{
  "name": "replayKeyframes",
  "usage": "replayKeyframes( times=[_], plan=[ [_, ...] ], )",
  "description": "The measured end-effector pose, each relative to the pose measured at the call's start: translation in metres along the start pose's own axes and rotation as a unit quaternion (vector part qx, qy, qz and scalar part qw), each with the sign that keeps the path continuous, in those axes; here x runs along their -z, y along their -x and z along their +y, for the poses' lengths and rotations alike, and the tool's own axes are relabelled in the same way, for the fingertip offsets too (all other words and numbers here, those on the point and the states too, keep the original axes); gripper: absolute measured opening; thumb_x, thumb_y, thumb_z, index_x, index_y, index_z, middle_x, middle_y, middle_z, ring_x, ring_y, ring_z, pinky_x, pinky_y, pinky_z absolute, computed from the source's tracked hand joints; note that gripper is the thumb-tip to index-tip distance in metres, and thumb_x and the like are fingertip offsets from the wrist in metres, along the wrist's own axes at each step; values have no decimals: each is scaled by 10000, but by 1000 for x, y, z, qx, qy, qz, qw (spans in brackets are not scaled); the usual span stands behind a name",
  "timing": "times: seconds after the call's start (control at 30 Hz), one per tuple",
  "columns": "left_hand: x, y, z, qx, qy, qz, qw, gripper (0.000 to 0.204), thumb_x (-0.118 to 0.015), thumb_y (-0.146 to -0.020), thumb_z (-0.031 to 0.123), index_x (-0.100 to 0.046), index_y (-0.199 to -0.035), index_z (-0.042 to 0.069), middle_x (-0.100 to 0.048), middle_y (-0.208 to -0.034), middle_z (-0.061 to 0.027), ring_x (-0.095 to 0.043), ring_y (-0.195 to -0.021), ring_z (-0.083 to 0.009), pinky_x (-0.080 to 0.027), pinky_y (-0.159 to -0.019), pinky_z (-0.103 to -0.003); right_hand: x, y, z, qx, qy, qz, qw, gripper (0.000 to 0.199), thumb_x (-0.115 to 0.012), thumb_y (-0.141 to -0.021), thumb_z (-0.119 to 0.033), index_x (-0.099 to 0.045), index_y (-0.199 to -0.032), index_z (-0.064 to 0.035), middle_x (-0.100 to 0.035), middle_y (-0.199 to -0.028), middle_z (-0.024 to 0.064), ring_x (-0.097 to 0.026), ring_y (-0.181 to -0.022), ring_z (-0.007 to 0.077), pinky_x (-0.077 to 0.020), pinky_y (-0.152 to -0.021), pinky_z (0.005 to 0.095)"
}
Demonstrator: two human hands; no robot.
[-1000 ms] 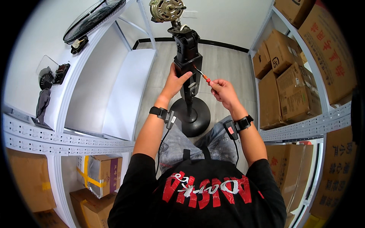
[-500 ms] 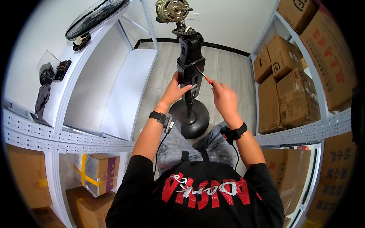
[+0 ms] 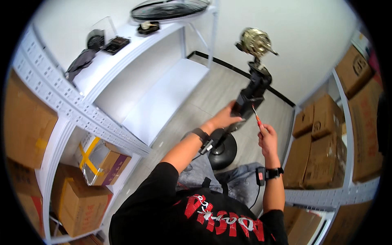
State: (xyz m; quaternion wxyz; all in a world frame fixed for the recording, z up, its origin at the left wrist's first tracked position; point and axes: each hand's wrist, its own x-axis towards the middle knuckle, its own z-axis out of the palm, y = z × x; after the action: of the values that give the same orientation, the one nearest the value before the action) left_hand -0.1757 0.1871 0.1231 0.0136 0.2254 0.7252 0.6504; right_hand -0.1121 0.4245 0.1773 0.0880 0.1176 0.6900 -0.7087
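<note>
In front of me stands a partly dismantled pedestal fan, its black body (image 3: 247,100) tilted in the picture above a round black base (image 3: 223,153). The bare metal motor (image 3: 255,42), with its shaft sticking out, tops the stand. My left hand (image 3: 222,119) is wrapped round the side of the black body. In my right hand (image 3: 268,141) is a screwdriver (image 3: 258,119) with a red-orange handle. Its shaft points up to the body's front face, where the tip appears to touch; blur hides the exact contact.
A white shelf (image 3: 134,49) at the left bears a round black fan grille (image 3: 169,10), a small black part (image 3: 148,27), a dark open component (image 3: 116,45) and a grey cloth-like item (image 3: 81,63). Cardboard boxes (image 3: 322,159) fill the right rack; more boxes (image 3: 83,204) stand lower left.
The whole view has turned, so the fan and both hands now appear farther right and lower. My left hand still grips the body, and the screwdriver stays at its front face.
</note>
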Motion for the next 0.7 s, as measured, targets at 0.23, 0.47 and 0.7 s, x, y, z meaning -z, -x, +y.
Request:
replayKeyframes(
  times=[0.23, 0.47, 0.7],
  plan=[
    [7, 7, 12, -11, -41, -4, 999, 810, -773, -811, 227, -328, -1438, -28, -513, -1366, -207, -499, -1268, -280, -367, -1094, -367, 12, -2, -8, -121, -132, -153, 972, 270, -487, -1038, -339, -583, -1120, -100, -393, -593, -52, -270, -427, 51, -227, -378, 204],
    [106, 24, 38, -5, -124, -53, 991, 615, -718, -867, 187, -470, -1420, 83, -581, -1348, -102, -588, -1167, -214, -483, -983, -354, 9, 4, -5, -12, 90, -94, 991, 214, -520, -1024, -267, -607, -1090, -83, -444, -615, -42, -287, -430, 43, -209, -391, 212],
    [330, 81, 178, -57, -374, 387, 841, 224, -695, -840, 153, -731, -1049, 81, -717, -956, -63, -643, -748, -151, -537, -702, -293, 48, 16, 8, 29, 85, -121, 989, 107, -575, -961, -96, -598, -1056, -52, -495, -680, -37, -405, -509, 47, -301, -418, 212]
  ],
)
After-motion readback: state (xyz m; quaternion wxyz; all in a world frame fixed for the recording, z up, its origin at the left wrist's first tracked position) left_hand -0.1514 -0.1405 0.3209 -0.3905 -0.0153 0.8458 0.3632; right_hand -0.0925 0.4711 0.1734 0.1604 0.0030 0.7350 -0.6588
